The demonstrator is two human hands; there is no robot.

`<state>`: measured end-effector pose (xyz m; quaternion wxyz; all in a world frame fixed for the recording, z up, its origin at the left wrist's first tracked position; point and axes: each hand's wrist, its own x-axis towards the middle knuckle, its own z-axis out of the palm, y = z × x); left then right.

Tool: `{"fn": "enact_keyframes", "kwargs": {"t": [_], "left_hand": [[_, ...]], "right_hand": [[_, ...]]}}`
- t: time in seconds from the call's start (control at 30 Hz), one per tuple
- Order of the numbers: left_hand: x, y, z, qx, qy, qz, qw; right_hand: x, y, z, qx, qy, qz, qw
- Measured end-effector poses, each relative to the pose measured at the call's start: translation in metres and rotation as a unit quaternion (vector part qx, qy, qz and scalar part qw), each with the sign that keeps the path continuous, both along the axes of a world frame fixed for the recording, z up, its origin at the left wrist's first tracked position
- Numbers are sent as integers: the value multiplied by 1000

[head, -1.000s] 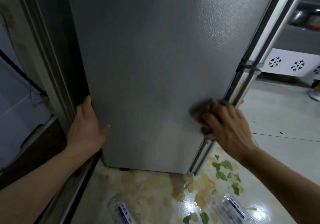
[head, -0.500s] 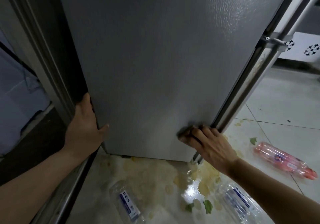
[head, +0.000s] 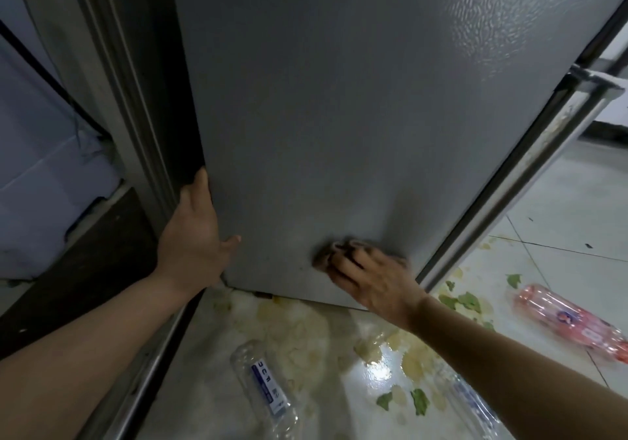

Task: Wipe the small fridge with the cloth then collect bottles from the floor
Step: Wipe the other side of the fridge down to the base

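Observation:
The grey side panel of the small fridge (head: 339, 116) fills the middle of the view. My right hand (head: 373, 280) presses a dark brownish cloth (head: 331, 252) against the panel's bottom right part, just above the floor. My left hand (head: 195, 235) grips the panel's left rear edge, fingers wrapped behind it. A clear bottle with a blue label (head: 265, 395) lies on the floor below the fridge. A pink bottle (head: 571, 320) lies at the right. Another clear bottle (head: 472, 402) lies partly hidden under my right forearm.
The tiled floor (head: 560, 215) in front of the fridge is smeared with yellowish spill and green leaf scraps (head: 419, 400). A metal frame (head: 112, 82) and dark ledge stand close at the left. The fridge door edge and hinge (head: 584, 82) run diagonally at the right.
My right hand has slid the cloth down from the panel's right edge to near its bottom, then a little leftward. The left hand stays on the left edge. The view shifted, showing the pink bottle.

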<state>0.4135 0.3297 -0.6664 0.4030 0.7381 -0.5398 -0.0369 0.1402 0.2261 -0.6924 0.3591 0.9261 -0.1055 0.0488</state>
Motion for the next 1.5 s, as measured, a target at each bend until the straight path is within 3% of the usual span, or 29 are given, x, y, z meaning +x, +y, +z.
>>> {"fn": "enact_keyframes", "kwargs": {"t": [0.07, 0.2, 0.3, 0.37, 0.53, 0.6, 0.67, 0.73, 0.83, 0.9, 0.97, 1.13, 1.2, 1.37, 1.5], "left_hand": [[3, 2, 3, 5, 8, -26, 1000], [16, 7, 3, 30, 22, -43, 998], [21, 8, -2, 31, 40, -74, 996], [20, 8, -4, 28, 64, -99, 993], [28, 12, -6, 17, 94, -115, 989], [26, 9, -9, 28, 84, -115, 989], [26, 9, -9, 41, 82, -115, 989], [30, 9, -11, 48, 91, -126, 987], [36, 11, -17, 71, 132, -150, 977], [40, 12, -22, 84, 156, -154, 972], [45, 13, -25, 92, 163, -151, 970], [57, 16, -25, 99, 147, -161, 971], [59, 17, -26, 100, 150, -157, 971], [65, 20, -34, 107, 150, -120, 976], [62, 20, -45, 108, 150, -101, 977]], "right_hand": [[5, 4, 3, 16, -16, 4, 1000], [34, -2, 47, 55, -241, 43, 968], [58, -6, 66, 39, -333, 48, 941], [65, -7, 53, 13, -313, 56, 948], [80, 8, -7, 7, -41, 69, 997], [85, 14, -9, 4, 8, 60, 998], [91, 18, 2, 13, -31, 64, 997], [100, 19, 25, -3, -127, 70, 989], [119, 15, 48, 36, -267, 79, 960], [129, 13, 46, 31, -312, 67, 947], [130, 12, 27, 0, -279, 71, 958], [130, 18, -6, -30, 4, 88, 996], [135, 21, 2, -37, -26, 76, 996], [160, 20, 50, -16, -242, 79, 967], [163, 16, 40, -51, -241, 73, 966]]}}
